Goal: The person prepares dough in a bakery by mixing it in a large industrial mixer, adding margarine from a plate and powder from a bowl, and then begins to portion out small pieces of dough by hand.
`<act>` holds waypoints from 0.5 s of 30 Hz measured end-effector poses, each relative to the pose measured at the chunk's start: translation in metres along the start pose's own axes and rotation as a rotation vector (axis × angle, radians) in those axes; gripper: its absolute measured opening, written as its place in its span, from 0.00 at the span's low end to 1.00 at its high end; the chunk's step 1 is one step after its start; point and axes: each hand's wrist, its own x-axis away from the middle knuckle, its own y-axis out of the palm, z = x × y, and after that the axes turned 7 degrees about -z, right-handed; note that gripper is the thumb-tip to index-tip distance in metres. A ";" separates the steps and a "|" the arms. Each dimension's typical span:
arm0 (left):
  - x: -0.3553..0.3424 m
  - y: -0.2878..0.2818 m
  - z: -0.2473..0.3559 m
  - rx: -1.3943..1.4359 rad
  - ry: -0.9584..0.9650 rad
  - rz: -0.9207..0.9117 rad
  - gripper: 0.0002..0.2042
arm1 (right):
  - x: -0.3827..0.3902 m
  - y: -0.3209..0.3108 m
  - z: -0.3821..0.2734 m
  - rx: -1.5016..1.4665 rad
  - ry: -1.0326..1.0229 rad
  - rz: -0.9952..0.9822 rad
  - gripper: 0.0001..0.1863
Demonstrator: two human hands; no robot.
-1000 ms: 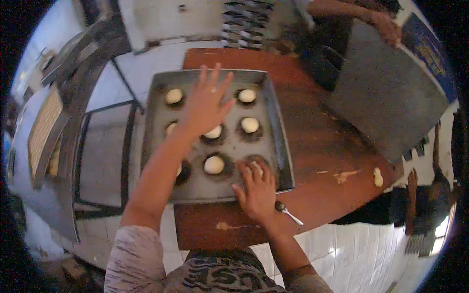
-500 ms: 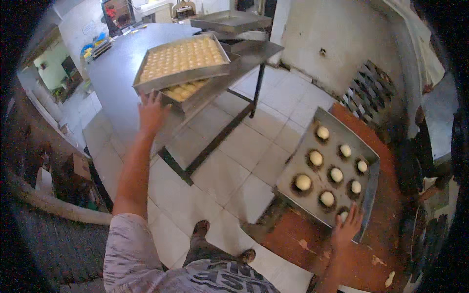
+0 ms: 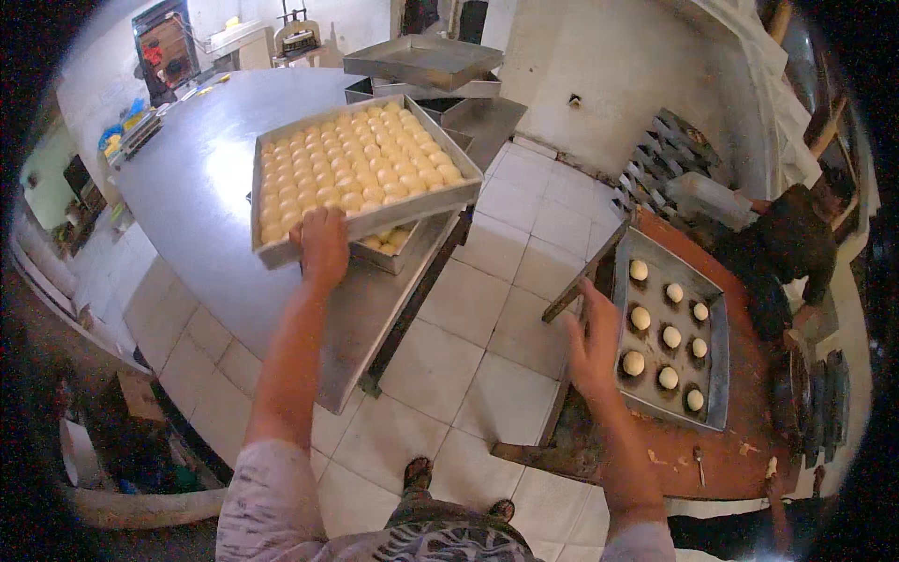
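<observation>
A metal baking tray (image 3: pixel 418 214) full of closely packed, round yellowish dough balls sits askew on a second tray (image 3: pixel 409 255). Its near rim is gripped by my left hand (image 3: pixel 323 248), fingers curled over the edge beside the dough. The lower tray also holds dough balls and is mostly covered. Nothing is in my right hand (image 3: pixel 594 347), whose fingers are stretched out in the air. It hovers just left of another baking tray (image 3: pixel 655 328), which carries several pale dough balls spaced apart in rows.
The stacked trays rest on a large metal table (image 3: pixel 201 211); more trays (image 3: pixel 426 64) stand at its far end. On the right is a reddish-brown table (image 3: pixel 599 461). A co-worker (image 3: pixel 782 244) is beyond it; another person's hand (image 3: pixel 775 487) shows lower right.
My left hand has closed on the upper tray's near rim. My right hand has left the right-hand tray and moved left. The view has shifted, bringing a co-worker into sight on the right.
</observation>
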 end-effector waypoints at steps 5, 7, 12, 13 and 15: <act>0.045 -0.109 -0.001 0.086 0.162 0.024 0.04 | -0.136 0.035 -0.031 -0.889 0.614 -0.334 0.34; 0.088 -0.127 -0.014 0.135 0.253 -0.018 0.04 | -0.146 0.043 -0.032 -1.166 0.732 -0.557 0.34; 0.126 -0.209 -0.043 0.259 0.302 -0.350 0.14 | -0.093 0.025 -0.116 -1.164 0.624 -0.518 0.40; 0.117 -0.219 -0.052 0.298 0.192 -0.302 0.17 | -0.086 0.024 -0.118 -1.142 0.642 -0.492 0.41; 0.098 -0.223 -0.093 0.454 -0.123 -0.275 0.23 | -0.079 0.017 -0.126 -1.129 0.665 -0.465 0.42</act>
